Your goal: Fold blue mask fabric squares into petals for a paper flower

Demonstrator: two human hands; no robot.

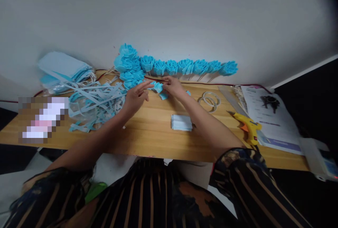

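My left hand (136,97) hovers over the table beside the blue flowers, its fingers stretched out and holding nothing. To its right, my right hand (173,87) has its fingertips pinched together at the edge of a small blue fabric piece (163,95). More cut blue fabric pieces (156,86) lie between the two hands. Behind them, a cluster of blue fabric flowers (128,66) rests against the wall. From there a row of blue flowers on thin sticks (185,66) runs to the right.
At left lie tangled pale-blue strips (102,97), stacked face masks (63,68) and a blurred-out object (43,119). A folded pale-blue stack (181,122) sits near the front. Rightward are tape rings (210,101), a yellow glue gun (248,126), printed sheets (271,122) and keys (270,102).
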